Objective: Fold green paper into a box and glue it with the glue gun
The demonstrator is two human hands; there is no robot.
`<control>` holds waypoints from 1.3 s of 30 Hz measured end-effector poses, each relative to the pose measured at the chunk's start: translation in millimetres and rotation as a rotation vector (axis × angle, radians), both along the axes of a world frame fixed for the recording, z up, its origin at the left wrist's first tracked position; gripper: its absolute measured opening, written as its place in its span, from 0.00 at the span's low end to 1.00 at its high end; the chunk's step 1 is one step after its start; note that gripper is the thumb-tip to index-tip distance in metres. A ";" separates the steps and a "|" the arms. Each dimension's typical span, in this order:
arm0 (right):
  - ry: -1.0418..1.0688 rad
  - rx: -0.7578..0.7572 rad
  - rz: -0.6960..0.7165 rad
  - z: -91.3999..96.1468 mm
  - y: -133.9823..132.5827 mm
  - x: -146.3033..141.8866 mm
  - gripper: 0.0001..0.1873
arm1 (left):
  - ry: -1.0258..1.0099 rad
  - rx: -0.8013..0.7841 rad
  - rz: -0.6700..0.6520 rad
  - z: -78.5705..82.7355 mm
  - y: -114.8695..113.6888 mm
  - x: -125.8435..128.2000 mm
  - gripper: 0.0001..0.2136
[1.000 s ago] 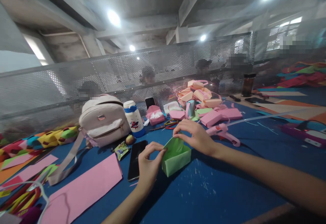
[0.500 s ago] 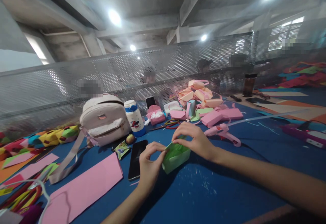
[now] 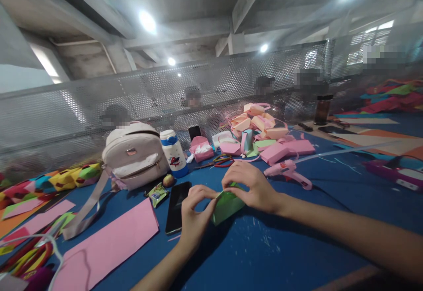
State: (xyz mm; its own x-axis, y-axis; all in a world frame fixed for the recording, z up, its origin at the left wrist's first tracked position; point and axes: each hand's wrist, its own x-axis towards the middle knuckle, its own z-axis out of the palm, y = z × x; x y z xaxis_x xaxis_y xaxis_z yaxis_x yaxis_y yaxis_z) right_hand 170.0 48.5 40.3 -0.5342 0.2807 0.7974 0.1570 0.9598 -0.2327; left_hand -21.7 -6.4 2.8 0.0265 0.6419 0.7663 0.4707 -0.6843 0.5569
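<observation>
A small green folded-paper box (image 3: 228,209) is held just above the blue table (image 3: 251,255), tilted, with its near side toward me. My left hand (image 3: 195,209) pinches its left upper edge between thumb and fingers. With thumb and forefinger my right hand (image 3: 247,186) grips the far upper rim, and its curled fingers cover part of the box. A black phone (image 3: 176,207) lies just left of my left hand. To the right of my right hand rests a pink glue gun (image 3: 289,173) with a clear glue stick in it.
Pink paper sheets (image 3: 112,247) lie at the left, near scissors (image 3: 31,255). A pale backpack (image 3: 135,156), a white-and-blue bottle (image 3: 174,154) and a snack packet (image 3: 158,195) stand or lie behind. Folded paper baskets (image 3: 257,121) are heaped before a perforated metal screen (image 3: 211,83).
My right hand has shifted slightly left and down along the box rim, toward my left hand. The box's upper edges are drawn closer together; the grip of both hands remains.
</observation>
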 end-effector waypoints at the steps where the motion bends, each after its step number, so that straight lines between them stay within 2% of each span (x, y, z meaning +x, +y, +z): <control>1: -0.007 0.007 -0.002 0.0 -0.7 0.0 0.06 | 0.002 0.000 -0.004 0.2 -0.5 0.2 0.04; 11: -0.014 -0.005 -0.008 -8.3 -0.2 -2.8 0.07 | -0.062 -0.045 -0.023 1.6 -4.0 4.0 0.04; 27: 0.006 -0.053 -0.023 -9.5 2.2 -2.9 0.08 | -0.151 -0.079 0.003 0.1 1.0 1.4 0.08; 33: 0.030 -0.112 -0.055 -7.3 4.1 -1.6 0.09 | 0.017 0.038 0.077 5.2 -0.4 -5.3 0.02; 39: 0.063 -0.210 -0.020 -9.4 3.5 -2.0 0.05 | 0.114 0.125 0.125 11.1 -2.4 -7.8 0.03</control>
State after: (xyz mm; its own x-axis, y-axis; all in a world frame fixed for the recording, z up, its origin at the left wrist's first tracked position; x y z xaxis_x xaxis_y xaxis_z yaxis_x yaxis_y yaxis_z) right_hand 168.0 52.0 30.8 -0.4779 0.4544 0.7517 0.1547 0.8860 -0.4372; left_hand -29.6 -8.8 14.0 0.0440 0.5458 0.8367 0.6117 -0.6769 0.4094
